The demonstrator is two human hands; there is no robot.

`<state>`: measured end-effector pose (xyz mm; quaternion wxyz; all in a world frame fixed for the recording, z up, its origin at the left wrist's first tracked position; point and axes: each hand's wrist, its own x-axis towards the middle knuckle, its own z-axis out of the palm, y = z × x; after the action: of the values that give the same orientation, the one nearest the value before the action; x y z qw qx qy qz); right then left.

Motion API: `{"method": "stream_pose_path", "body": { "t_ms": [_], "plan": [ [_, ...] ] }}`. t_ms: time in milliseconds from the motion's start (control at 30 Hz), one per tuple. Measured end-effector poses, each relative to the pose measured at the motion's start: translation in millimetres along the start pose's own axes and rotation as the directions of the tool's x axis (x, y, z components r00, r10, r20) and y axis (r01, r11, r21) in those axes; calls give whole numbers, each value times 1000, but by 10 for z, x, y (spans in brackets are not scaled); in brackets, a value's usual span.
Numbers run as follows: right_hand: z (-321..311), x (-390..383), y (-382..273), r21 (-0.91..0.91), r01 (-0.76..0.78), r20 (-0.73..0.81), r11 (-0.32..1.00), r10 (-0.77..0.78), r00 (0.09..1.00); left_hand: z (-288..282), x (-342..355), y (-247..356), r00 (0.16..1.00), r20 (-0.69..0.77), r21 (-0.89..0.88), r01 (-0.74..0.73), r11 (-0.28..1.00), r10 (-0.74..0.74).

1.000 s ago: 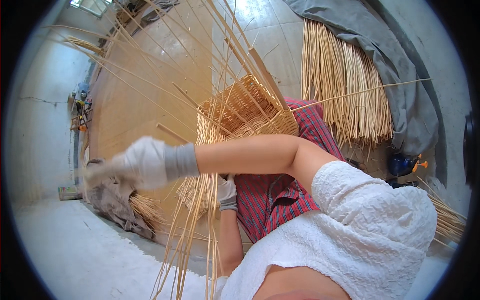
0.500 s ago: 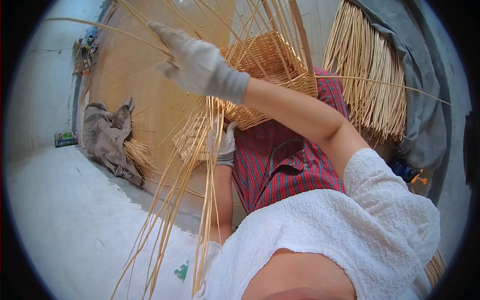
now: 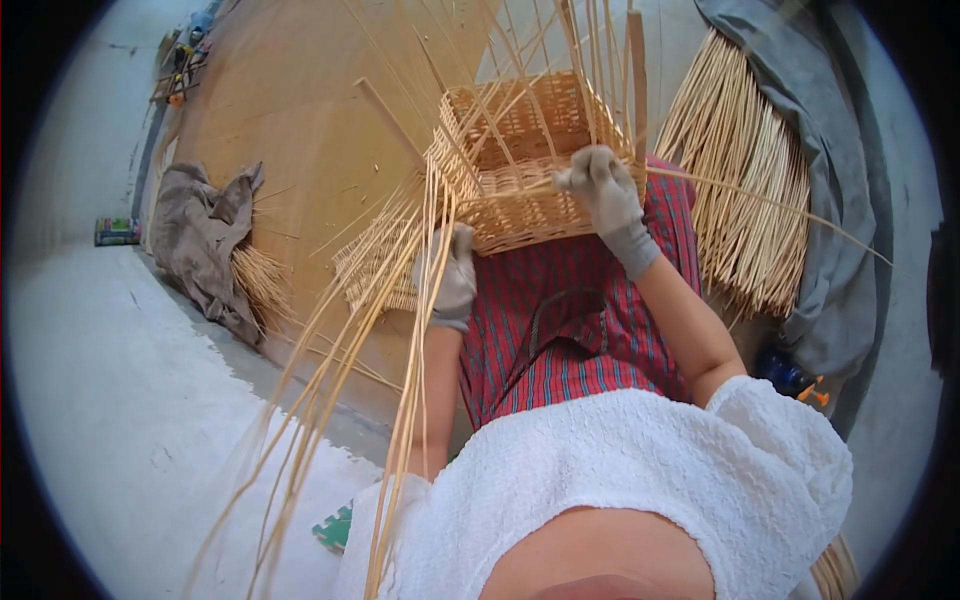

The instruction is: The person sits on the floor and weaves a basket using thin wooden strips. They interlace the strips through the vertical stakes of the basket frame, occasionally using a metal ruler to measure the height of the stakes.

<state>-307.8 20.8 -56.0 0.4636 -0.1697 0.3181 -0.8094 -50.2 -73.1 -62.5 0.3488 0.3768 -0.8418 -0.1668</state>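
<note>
A partly woven square wicker basket [image 3: 537, 222] rests on the red plaid cloth [image 3: 540, 315] over my lap, with upright stakes and loose reeds sticking out. My left hand [image 3: 450, 270], in a light glove with a grey cuff, grips the basket's lower left corner behind long dangling strands [image 3: 362, 330]. My right hand [image 3: 607, 200], gloved alike, has curled fingers on the front rim near the right corner, closed on a reed lying along it. A flat woven piece [image 3: 375, 260] lies left of the basket, partly hidden by strands.
A large reed bundle [image 3: 740, 190] lies at right beside grey cloth [image 3: 830, 220]. A brown cloth with reeds [image 3: 205, 250] is at left. Tools [image 3: 185, 55] line the far left wall. A dark blue object with orange parts [image 3: 780, 375] sits at lower right.
My right hand has swung from far left, across the basket, to its front right rim. The dangling strands shift a little. My left hand stays at the lower left corner.
</note>
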Motion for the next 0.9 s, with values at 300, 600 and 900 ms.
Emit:
{"method": "stream_pose_path", "body": {
  "t_ms": [300, 600, 900],
  "plan": [
    [227, -89, -189, -666, -45, -78, 745, -10, 997, 281, 543, 350, 766, 476, -191, 570, 799, -432],
    [1096, 947, -246, -827, 556, 551, -86, -317, 772, 375, 558, 480, 715, 464, -611, 686, 395, -523],
    [-326, -296, -391, -394, 92, -101, 914, -142, 985, 341, 708, 554, 601, 557, -595, 770, 230, -573]
  ]
}}
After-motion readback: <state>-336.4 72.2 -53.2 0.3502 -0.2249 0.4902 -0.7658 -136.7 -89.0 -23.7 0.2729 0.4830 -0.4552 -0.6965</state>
